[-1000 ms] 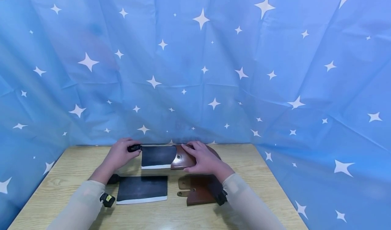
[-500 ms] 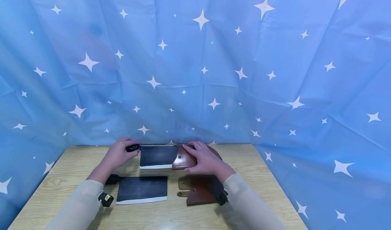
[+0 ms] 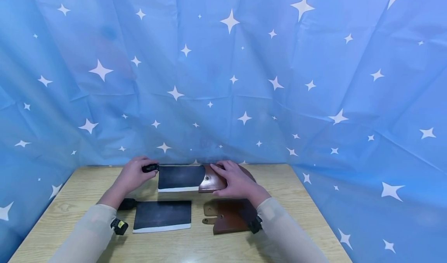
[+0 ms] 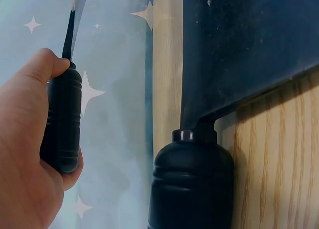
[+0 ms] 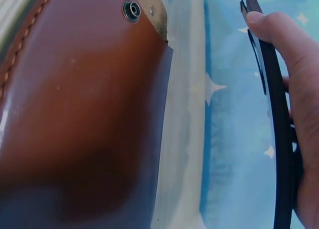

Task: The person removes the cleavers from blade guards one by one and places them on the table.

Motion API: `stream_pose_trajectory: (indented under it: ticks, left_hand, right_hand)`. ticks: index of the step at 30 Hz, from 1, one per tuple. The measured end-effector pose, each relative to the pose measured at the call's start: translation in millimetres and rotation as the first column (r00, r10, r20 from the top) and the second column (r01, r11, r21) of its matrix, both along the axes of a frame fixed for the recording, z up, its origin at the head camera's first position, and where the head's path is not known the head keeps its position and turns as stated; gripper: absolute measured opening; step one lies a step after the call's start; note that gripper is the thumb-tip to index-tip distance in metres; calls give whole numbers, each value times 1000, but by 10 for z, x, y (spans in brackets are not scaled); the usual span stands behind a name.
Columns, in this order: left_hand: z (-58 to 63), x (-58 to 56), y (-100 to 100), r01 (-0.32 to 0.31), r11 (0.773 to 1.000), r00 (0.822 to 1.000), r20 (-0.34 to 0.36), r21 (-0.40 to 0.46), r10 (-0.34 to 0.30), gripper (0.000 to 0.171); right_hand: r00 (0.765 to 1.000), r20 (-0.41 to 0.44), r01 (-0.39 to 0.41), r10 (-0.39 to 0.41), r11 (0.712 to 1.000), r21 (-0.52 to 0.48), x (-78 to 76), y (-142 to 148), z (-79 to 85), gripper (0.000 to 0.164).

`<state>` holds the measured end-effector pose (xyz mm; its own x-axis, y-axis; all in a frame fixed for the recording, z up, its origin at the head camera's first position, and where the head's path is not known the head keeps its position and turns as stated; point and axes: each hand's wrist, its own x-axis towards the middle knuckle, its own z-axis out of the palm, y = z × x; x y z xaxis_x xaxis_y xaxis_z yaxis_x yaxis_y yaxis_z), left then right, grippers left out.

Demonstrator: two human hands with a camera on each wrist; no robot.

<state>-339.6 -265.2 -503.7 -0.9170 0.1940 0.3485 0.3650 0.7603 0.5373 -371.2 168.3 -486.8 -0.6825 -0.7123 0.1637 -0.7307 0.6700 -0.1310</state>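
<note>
At the back of the table, my left hand (image 3: 134, 174) grips the black ribbed handle (image 4: 65, 122) of a cleaver (image 3: 179, 177) with a dark blade and pale edge. The blade's right part is hidden in a brown leather sheath (image 3: 211, 182). My right hand (image 3: 237, 179) holds that sheath, thumb on the near face and fingers behind it, as the right wrist view shows. Cleaver and sheath are raised on edge, facing me. Nearer, a second cleaver (image 3: 162, 216) lies bare on the table, its black handle (image 4: 192, 184) below my left forearm.
A second brown sheath (image 3: 228, 218) with snap studs and a strap lies right of the lying cleaver, partly covered by my right forearm. The wooden table (image 3: 195, 249) ends at a blue star-patterned curtain (image 3: 223, 80) behind and beside it.
My left hand has moved slightly left with the cleaver, and my right hand slightly right with the sheath. More of the blade shows outside the sheath. The lying cleaver and sheath stay put.
</note>
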Motion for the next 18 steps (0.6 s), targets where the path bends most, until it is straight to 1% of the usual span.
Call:
stream_pose_trajectory:
  ticks: [8, 18]
  left_hand:
    - [19, 5, -14, 3, 1000, 1000, 17, 3, -3, 39]
    - [17, 4, -84, -3, 1000, 1000, 10, -5, 3, 38]
  right_hand:
    - [1000, -16, -3, 3, 1000, 6, -46, 32, -39, 104]
    - [998, 49, 32, -31, 999, -5, 4, 70, 2, 102]
